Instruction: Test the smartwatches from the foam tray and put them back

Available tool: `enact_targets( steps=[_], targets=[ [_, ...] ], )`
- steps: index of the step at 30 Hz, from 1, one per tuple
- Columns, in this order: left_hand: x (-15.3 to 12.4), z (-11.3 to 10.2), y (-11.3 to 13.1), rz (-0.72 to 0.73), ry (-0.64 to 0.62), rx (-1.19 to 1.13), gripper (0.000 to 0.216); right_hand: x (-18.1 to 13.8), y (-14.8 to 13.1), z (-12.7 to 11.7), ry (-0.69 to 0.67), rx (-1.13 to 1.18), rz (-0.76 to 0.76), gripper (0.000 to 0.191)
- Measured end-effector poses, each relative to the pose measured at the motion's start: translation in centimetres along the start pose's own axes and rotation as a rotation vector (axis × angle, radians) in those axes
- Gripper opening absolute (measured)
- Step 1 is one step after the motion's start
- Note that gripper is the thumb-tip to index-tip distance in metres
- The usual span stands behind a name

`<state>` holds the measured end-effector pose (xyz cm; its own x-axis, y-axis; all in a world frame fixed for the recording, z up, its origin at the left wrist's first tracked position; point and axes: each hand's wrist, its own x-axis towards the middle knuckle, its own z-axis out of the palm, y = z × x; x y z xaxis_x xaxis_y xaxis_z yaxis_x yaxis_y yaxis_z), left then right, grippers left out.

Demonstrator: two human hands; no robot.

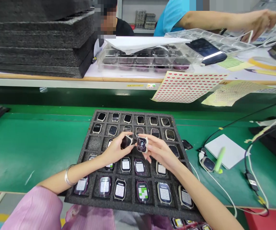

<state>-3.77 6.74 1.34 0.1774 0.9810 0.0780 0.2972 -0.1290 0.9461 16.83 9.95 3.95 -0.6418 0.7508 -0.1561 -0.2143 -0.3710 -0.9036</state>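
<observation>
A black foam tray (93, 143) with several pockets lies in front of me on the green belt, most pockets holding a small square watch body. My left hand (115, 150) is closed around a white-cased watch body (126, 141) just above the tray's middle. My right hand (158, 150) pinches a second watch body (142, 144) with a dark patterned screen, right beside the first. The nearest rows show lit screens; the far rows are dark.
A white pad (226, 150) with a green pen, a charging puck (208, 164) and cables lie to the right. Stacked black foam trays (37, 38) stand at the back left. Clear plastic trays (149, 57) and sticker sheets (188, 86) are on the far shelf, where another person's arm (224, 19) reaches.
</observation>
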Motion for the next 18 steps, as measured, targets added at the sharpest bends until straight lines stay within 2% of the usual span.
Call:
enact_targets(
  steps=[4, 18],
  targets=[
    [-0.02, -0.01, 0.01, 0.045, -0.01, 0.018, 0.044, -0.02, 0.19, 0.0, 0.018, -0.038, 0.021, 0.041],
    [-0.22, -0.03, 0.3, 0.043, -0.069, -0.011, 0.046, -0.58, 0.28, 0.47, 0.054, -0.11, -0.003, 0.042]
  ],
)
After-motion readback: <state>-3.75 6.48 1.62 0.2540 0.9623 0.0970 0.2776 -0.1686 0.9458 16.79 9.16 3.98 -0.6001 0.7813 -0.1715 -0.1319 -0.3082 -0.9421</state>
